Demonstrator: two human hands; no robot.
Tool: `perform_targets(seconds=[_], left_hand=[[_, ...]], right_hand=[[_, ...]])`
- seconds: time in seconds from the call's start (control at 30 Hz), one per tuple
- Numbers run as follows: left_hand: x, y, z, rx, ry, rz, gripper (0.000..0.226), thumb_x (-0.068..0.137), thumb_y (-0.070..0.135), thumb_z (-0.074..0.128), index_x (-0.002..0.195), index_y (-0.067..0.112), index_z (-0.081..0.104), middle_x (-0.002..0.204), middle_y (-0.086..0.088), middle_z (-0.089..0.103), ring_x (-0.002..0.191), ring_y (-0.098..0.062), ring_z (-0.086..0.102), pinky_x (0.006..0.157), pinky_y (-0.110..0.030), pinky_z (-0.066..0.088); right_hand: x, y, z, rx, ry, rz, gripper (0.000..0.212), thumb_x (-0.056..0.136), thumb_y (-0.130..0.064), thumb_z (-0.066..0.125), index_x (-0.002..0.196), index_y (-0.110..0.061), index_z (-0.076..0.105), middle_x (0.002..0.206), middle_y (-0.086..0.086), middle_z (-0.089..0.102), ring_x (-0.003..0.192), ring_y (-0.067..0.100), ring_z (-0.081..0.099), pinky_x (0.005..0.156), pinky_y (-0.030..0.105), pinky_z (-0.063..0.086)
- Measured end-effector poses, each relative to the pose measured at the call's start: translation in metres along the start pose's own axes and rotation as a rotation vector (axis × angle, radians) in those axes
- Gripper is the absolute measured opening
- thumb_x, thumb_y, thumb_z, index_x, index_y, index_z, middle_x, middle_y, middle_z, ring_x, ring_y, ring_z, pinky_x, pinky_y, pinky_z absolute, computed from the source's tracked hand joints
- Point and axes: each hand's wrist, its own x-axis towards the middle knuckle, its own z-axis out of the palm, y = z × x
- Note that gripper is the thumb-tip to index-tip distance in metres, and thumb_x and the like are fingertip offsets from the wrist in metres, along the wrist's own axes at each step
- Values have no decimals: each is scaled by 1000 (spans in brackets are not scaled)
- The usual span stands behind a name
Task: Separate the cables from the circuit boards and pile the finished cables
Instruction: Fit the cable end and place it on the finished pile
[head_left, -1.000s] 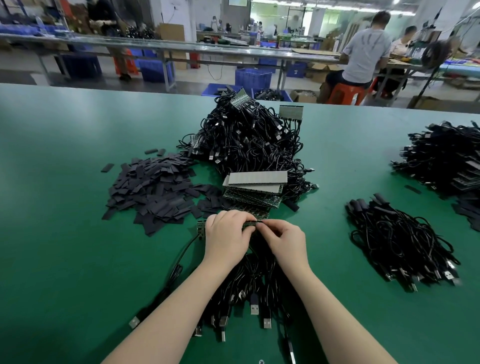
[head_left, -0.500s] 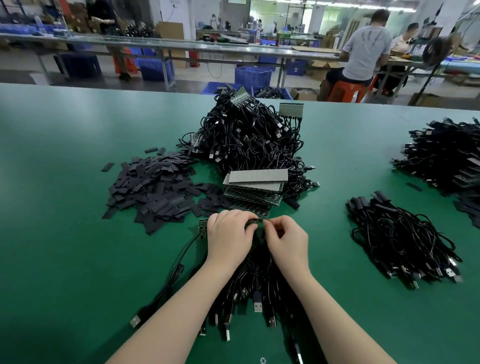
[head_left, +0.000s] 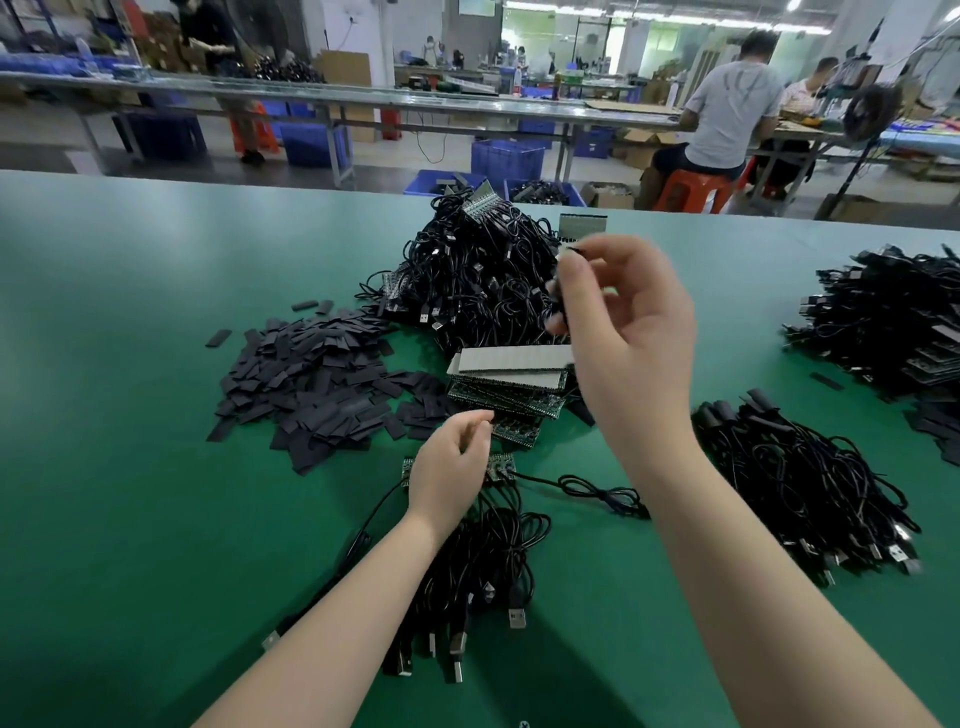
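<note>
The right hand has lifted from the board at lower centre, fingers pinching a freed cable end; left hand fingers loosely curled, gripping nothing

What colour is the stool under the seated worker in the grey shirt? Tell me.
Orange-red stool, clearest in the head view.

I'm seeing motion blurring my right hand, hiding what it's pinching; my left hand is covering the circuit board.

No text, label, brand or number can be read anywhere: the circuit boards, cable plugs and distant boxes show no legible print at this sharpness.
</note>
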Motion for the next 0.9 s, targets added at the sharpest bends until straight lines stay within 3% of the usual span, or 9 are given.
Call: perform_targets(seconds=[0.1, 0.23, 0.27, 0.4, 0.5, 0.57, 0.67, 0.73, 0.9], left_hand=[[8, 8, -12, -398, 29, -154, 24, 100, 26, 47, 116, 22, 65, 92, 8, 71, 78, -6, 62, 74, -17, 49], [29, 16, -58, -733, 150, -284, 22, 99, 26, 50, 111, 17, 66, 88, 4, 73, 76, -7, 67, 71, -24, 53], [34, 16, -72, -675, 174, -280, 20, 100, 25, 50, 110, 19, 66, 89, 4, 74, 77, -9, 68, 71, -24, 55], [48, 11, -109, 34, 219, -103, 20, 99, 27, 47, 101, 33, 65, 87, 13, 71, 77, -11, 68, 67, -26, 54], [54, 12, -104, 353, 242, 5, 22, 99, 31, 46, 108, 33, 65, 83, 19, 66, 60, -13, 62, 54, -29, 51], [56, 11, -91, 608, 124, 88, 24, 98, 30, 48, 115, 33, 65, 97, 16, 66, 60, -10, 59, 56, -28, 53], [60, 5, -71, 1012, -197, 155, 32, 96, 27, 54, 127, 35, 60, 130, 4, 58, 98, -18, 62, 83, -38, 55], [63, 1, -65, 1125, -314, 128, 37, 98, 23, 54, 133, 36, 55, 136, 3, 54, 115, -23, 57, 89, -43, 53], [71, -2, -66, 1216, -296, 188, 38, 98, 28, 56, 135, 37, 53, 132, 2, 56, 113, -23, 59, 82, -41, 55]], right_hand=[[9, -3, 12, 73, 18, 25, 14, 97, -16, 62, 90, -28, 63, 78, -8, 68, 69, 9, 63, 64, 24, 52], [2, 30, 11, 255, 107, 408, 2, 98, -15, 62, 97, -13, 63, 80, 0, 72, 68, 11, 71, 63, 21, 55], [-5, 44, 8, 261, 111, 516, 5, 99, -13, 60, 100, -9, 62, 83, 4, 72, 68, 11, 72, 64, 20, 56], [-50, 99, -4, 213, 53, 845, 10, 100, -7, 55, 110, -6, 55, 93, 12, 66, 70, 12, 73, 65, 22, 59], [-81, 129, -8, -85, -56, 743, 8, 98, -9, 59, 97, -15, 54, 93, 9, 70, 73, 13, 74, 74, 36, 62], [-95, 137, -9, -224, -135, 628, 14, 96, -12, 64, 90, -21, 54, 86, 1, 71, 71, 9, 73, 74, 38, 60], [-105, 142, -8, -306, -235, 534, 24, 92, -19, 70, 96, -37, 54, 87, -10, 71, 78, 2, 69, 76, 25, 56], [-107, 145, -7, -366, -307, 470, 26, 92, -22, 71, 100, -43, 57, 89, -17, 71, 85, -5, 66, 77, 12, 49], [-108, 148, -6, -422, -390, 394, 15, 92, -20, 71, 103, -28, 74, 92, -20, 71, 91, -7, 64, 80, 5, 45]])
